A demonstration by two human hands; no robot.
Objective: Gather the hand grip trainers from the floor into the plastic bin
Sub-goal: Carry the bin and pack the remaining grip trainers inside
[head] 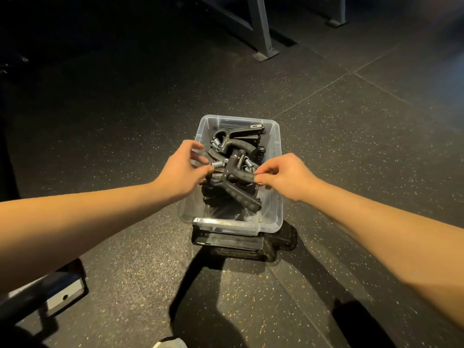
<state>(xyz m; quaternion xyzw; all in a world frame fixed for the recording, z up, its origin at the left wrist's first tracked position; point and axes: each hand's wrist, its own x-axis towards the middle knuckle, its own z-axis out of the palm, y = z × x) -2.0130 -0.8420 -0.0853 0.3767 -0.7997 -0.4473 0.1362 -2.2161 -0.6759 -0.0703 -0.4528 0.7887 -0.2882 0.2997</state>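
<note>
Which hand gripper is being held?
The top grip trainer in the bin: the right hand pinches its handle, the left hand touches its spring. Others lie loose.

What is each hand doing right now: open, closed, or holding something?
Left hand: fingers at the spring of the top grip trainer; a hold cannot be told.
Right hand: pinches that trainer's handle end, over the plastic bin.

Clear plastic bin (273, 207), black hand grip trainers (241, 138) with steel springs piled inside, topmost trainer (234, 177) lying crosswise
</note>
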